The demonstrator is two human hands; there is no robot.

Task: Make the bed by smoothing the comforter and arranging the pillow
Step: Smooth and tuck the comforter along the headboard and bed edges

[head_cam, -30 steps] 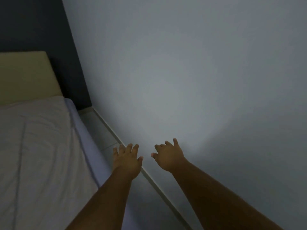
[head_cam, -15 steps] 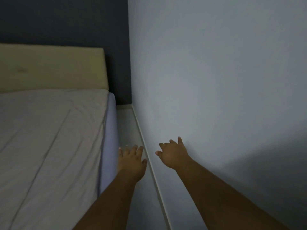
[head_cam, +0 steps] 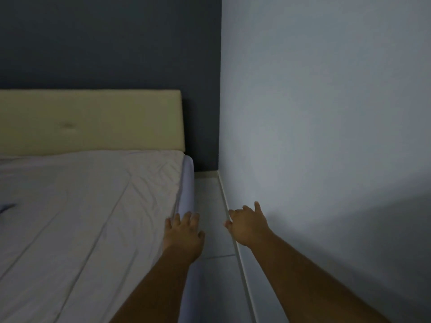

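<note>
Bed (head_cam: 93, 229) left, wall (head_cam: 326, 136) right, prob.

comforter (head_cam: 88, 210): pale matt cloth, creased, with stitched seams, most wrinkled toward 1 o'clock
mattress side (head_cam: 187, 183): smooth bluish cloth, matt
headboard (head_cam: 93, 122): cream padded upholstery, one tufted dimple, faint sheen
wall (head_cam: 326, 113): smooth matt paint, at 3 o'clock
floor (head_cam: 207, 206): smooth pale tile
</note>
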